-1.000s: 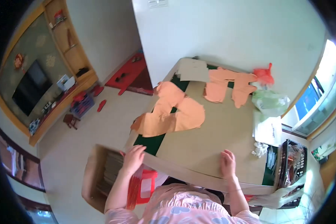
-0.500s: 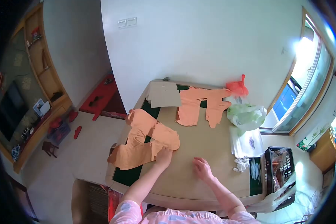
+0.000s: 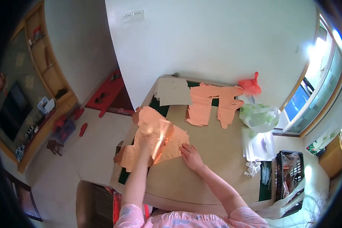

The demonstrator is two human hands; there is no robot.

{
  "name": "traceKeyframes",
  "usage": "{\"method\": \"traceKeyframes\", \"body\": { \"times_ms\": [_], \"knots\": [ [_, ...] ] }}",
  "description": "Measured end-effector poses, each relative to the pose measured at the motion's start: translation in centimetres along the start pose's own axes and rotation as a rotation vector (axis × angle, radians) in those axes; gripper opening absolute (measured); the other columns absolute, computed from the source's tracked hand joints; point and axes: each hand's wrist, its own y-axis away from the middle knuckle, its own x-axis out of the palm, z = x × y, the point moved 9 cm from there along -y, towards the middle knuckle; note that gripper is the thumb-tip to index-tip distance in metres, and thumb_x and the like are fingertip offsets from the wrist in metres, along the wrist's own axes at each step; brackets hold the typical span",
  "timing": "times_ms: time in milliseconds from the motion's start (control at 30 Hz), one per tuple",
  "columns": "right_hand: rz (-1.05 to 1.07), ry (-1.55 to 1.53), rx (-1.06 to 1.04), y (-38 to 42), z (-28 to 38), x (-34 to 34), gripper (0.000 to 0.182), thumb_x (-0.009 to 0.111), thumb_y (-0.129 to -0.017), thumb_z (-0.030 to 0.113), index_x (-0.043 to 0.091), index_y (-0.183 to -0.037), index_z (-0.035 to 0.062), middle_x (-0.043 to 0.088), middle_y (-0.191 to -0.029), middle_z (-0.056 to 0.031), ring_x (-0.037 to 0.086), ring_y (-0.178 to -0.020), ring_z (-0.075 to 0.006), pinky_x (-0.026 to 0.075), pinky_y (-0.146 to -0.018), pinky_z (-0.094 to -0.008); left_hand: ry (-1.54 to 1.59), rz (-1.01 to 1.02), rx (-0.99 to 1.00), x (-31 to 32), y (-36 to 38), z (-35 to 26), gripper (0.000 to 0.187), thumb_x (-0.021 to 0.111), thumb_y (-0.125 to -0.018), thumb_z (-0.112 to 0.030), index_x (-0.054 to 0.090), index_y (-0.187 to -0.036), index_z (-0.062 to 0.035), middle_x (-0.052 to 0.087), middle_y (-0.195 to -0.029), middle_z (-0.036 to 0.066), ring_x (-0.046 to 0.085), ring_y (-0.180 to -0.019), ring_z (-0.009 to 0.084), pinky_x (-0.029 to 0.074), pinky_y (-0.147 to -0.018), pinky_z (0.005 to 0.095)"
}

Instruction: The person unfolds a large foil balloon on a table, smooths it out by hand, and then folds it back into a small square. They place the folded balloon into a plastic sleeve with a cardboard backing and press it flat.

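My left hand [image 3: 152, 133] pinches the top orange cloth piece [image 3: 155, 142] off the stack. My right hand [image 3: 190, 155], flat beside it, should press the rest down while I peel slowly.

The left arm reaches out toward twelve o'clock, its left hand [image 3: 150, 141] raised and blurred, fingers pinched. The right arm angles toward eleven o'clock, the right hand [image 3: 190, 155] flat, palm down, fingers spread.

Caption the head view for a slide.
Left hand lifts an orange cloth piece off the table while the right hand presses it flat.
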Motion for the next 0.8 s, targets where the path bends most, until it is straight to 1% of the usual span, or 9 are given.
{"method": "traceKeyframes", "body": {
  "times_ms": [100, 167, 200, 367, 533, 667, 733, 767, 800],
  "knots": [
    [0.002, 0.036, 0.004, 0.1, 0.1, 0.4, 0.027, 0.056, -0.09, 0.016, 0.061, -0.115, 0.0077, 0.059, -0.121, -0.013, 0.053, -0.117, -0.0292, 0.04, -0.1, -0.0487, 0.276, 0.105, 0.062, -12.4, -8.8, -1.0, 0.029, 0.06, -0.089, -0.024, 0.061, -0.109, -0.0022, 0.067, -0.101, 0.007, 0.064, -0.098, 0.0171, 0.053, -0.083, 0.0326],
    [0.001, 0.04, 0.002, 0.0, 0.1, 0.2, 0.027, 0.056, -0.09, 0.016, 0.061, -0.115, 0.0079, 0.059, -0.122, -0.0127, 0.053, -0.117, -0.0293, 0.04, -0.099, -0.0483, 0.306, 0.088, 0.323, -18.6, -6.2, -7.7, 0.035, 0.051, -0.095, -0.027, 0.055, -0.121, -0.0034, 0.062, -0.113, 0.008, 0.061, -0.106, 0.0193, 0.052, -0.089, 0.0353],
    [-0.002, 0.047, -0.003, 0.0, 0.1, 0.2, 0.026, 0.056, -0.09, 0.016, 0.061, -0.115, 0.0079, 0.059, -0.122, -0.0126, 0.053, -0.117, -0.0293, 0.041, -0.099, -0.0482, 0.362, -0.135, 0.274, -26.1, -9.6, -6.3, 0.037, 0.043, -0.099, -0.026, 0.051, -0.127, -0.0047, 0.06, -0.118, 0.008, 0.06, -0.107, 0.0197, 0.053, -0.089, 0.0352],
    [-0.011, 0.067, -0.015, 0.0, 0.3, 0.2, 0.025, 0.055, -0.09, 0.015, 0.061, -0.113, 0.0079, 0.059, -0.121, -0.0124, 0.054, -0.117, -0.0289, 0.041, -0.099, -0.0476, 0.423, -0.296, 0.481, -31.2, -4.5, -16.8, 0.035, 0.048, -0.098, -0.026, 0.052, -0.124, -0.0035, 0.056, -0.122, 0.01, 0.058, -0.111, 0.0232, 0.048, -0.095, 0.0389],
    [-0.027, 0.03, -0.017, 0.1, 0.1, 0.2, 0.025, 0.055, -0.09, 0.014, 0.061, -0.113, 0.0082, 0.059, -0.12, -0.0135, 0.054, -0.115, -0.0295, 0.042, -0.098, -0.0466, 0.127, -0.34, 0.789, -23.3, 2.4, -25.5, 0.039, 0.049, -0.098, -0.03, 0.052, -0.126, -0.0028, 0.055, -0.122, 0.007, 0.054, -0.112, 0.0189, 0.043, -0.096, 0.0344],
    [-0.086, -0.126, 0.106, 0.4, -0.5, -1.8, 0.026, 0.056, -0.089, 0.009, 0.061, -0.114, 0.0077, 0.058, -0.122, -0.0148, 0.054, -0.113, -0.0342, 0.043, -0.096, -0.0435, -0.5, -0.304, 0.638, -9.2, 5.6, -22.5, 0.044, 0.052, -0.096, -0.038, 0.057, -0.122, -0.0028, 0.058, -0.118, 0.008, 0.053, -0.113, 0.0187, 0.04, -0.098, 0.0346],
    [-0.119, -0.155, 0.154, 1.1, -0.7, -3.6, 0.027, 0.055, -0.088, 0.006, 0.061, -0.114, 0.0075, 0.058, -0.122, -0.0157, 0.055, -0.111, -0.0352, 0.044, -0.095, -0.0424, -0.561, 0.029, 0.436, -2.8, 2.1, -13.9, 0.044, 0.051, -0.097, -0.036, 0.056, -0.125, -0.0033, 0.061, -0.119, 0.011, 0.055, -0.113, 0.0221, 0.041, -0.099, 0.0349],
    [-0.133, -0.171, 0.179, 1.6, -0.7, -4.5, 0.027, 0.055, -0.087, 0.004, 0.061, -0.114, 0.0074, 0.058, -0.121, -0.0161, 0.055, -0.11, -0.0357, 0.045, -0.094, -0.0419, -0.664, 0.104, 0.763, 0.6, 2.3, -10.6, 0.037, 0.047, -0.098, -0.028, 0.057, -0.123, -0.0022, 0.061, -0.119, 0.012, 0.056, -0.113, 0.0222, 0.042, -0.098, 0.0355],
    [-0.172, -0.178, 0.212, 2.1, -1.1, -5.8, 0.027, 0.055, -0.087, 0.003, 0.062, -0.113, 0.0071, 0.058, -0.121, -0.016, 0.055, -0.11, -0.0353, 0.045, -0.093, -0.0416, -0.679, 0.275, 0.517, 6.3, 8.1, -11.4, 0.029, 0.049, -0.096, -0.018, 0.062, -0.115, -0.0019, 0.063, -0.115, 0.013, 0.058, -0.11, 0.0224, 0.044, -0.095, 0.0355]
  ]
}}
